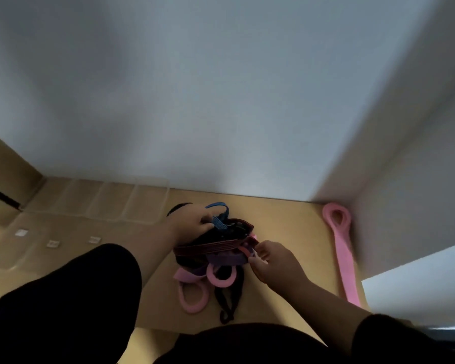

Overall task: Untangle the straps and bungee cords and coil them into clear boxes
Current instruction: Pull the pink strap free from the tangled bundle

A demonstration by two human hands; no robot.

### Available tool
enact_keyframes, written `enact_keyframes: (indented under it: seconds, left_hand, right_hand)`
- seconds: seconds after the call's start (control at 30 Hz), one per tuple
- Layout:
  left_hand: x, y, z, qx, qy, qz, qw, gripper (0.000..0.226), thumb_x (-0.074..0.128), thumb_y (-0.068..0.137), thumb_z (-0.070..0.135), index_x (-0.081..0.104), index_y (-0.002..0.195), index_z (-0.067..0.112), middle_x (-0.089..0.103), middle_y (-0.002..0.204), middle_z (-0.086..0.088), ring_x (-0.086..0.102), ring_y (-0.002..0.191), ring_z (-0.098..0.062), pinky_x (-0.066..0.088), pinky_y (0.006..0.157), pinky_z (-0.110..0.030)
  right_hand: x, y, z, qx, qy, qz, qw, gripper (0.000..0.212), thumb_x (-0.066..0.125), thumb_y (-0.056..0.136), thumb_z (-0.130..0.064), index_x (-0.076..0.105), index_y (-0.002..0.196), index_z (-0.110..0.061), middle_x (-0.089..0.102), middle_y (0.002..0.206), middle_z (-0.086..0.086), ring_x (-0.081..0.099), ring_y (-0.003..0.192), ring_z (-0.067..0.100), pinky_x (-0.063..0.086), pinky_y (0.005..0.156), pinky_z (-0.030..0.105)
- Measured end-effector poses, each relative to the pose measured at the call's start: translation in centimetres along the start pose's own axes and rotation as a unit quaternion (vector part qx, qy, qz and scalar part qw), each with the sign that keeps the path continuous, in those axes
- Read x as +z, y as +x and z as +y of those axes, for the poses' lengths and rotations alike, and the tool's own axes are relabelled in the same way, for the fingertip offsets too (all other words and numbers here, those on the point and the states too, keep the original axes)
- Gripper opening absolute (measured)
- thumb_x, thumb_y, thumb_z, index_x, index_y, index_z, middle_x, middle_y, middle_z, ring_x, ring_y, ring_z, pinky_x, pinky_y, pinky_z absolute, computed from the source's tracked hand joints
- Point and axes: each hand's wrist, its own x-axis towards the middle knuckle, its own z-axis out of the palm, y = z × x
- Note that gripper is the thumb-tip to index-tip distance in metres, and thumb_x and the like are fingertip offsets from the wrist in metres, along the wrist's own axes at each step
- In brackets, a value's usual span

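Observation:
A tangled heap of straps (216,248) lies on the wooden table (286,224): dark maroon, purple, black, blue and pink bands knotted together. My left hand (192,224) grips the blue strap (219,219) at the top of the heap. My right hand (273,261) pinches a pink strap end (244,252) at the heap's right side. Pink loops (195,292) and a black strap (227,298) spill out toward me. Clear boxes (103,200) stand in a row at the far left of the table.
A single long pink strap (340,248) lies flat along the right wall. White walls close off the back and right. Small white tags (53,243) show on the clear plastic at the left. My dark sleeves fill the bottom of the view.

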Motion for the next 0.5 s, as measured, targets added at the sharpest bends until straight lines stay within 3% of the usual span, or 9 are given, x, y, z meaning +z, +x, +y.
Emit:
enact_keyframes:
  seconds: [0.17,0.3,0.37,0.5]
  left_hand:
    - [0.8,-2.6,-1.8,-0.010,-0.051,0.018,0.998,0.021,0.063,0.094,0.034,0.074,0.093,0.016,0.058,0.079,0.011,0.054,0.080,-0.011,0.043,0.072,-0.028]
    - [1.9,-4.5,-2.5,-0.007,-0.075,0.030,0.997,0.020,0.064,0.094,0.033,0.072,0.096,0.015,0.059,0.090,0.002,0.055,0.088,-0.015,0.048,0.080,-0.033]
    - [2.4,-5.3,-2.5,0.004,-0.095,0.034,0.995,0.019,0.064,0.095,0.031,0.072,0.098,0.013,0.063,0.094,-0.003,0.057,0.090,-0.017,0.048,0.081,-0.033]
    - [3.3,-6.1,-2.4,0.023,-0.121,0.048,0.991,0.024,0.061,0.097,0.032,0.072,0.094,0.011,0.062,0.087,-0.003,0.054,0.083,-0.015,0.047,0.075,-0.032]
  right_hand:
    - [2.4,0.1,-2.9,-0.048,-0.048,-0.107,0.992,0.012,0.067,0.092,-0.039,0.066,0.097,-0.027,0.059,0.087,-0.011,0.055,0.076,0.002,0.040,0.060,0.017]
    - [5.0,0.3,-4.5,-0.073,-0.090,-0.195,0.974,0.013,0.061,0.092,-0.038,0.060,0.079,-0.035,0.059,0.080,-0.013,0.055,0.069,0.000,0.037,0.057,0.016]
    - [5.9,0.5,-4.7,-0.085,-0.116,-0.196,0.970,0.007,0.060,0.093,-0.034,0.066,0.090,-0.032,0.060,0.088,-0.015,0.057,0.078,0.002,0.038,0.062,0.016]
    - [7.3,0.9,-4.9,-0.103,-0.184,-0.181,0.961,0.019,0.060,0.091,-0.033,0.069,0.105,-0.025,0.064,0.106,-0.005,0.057,0.098,0.016,0.040,0.074,0.026]
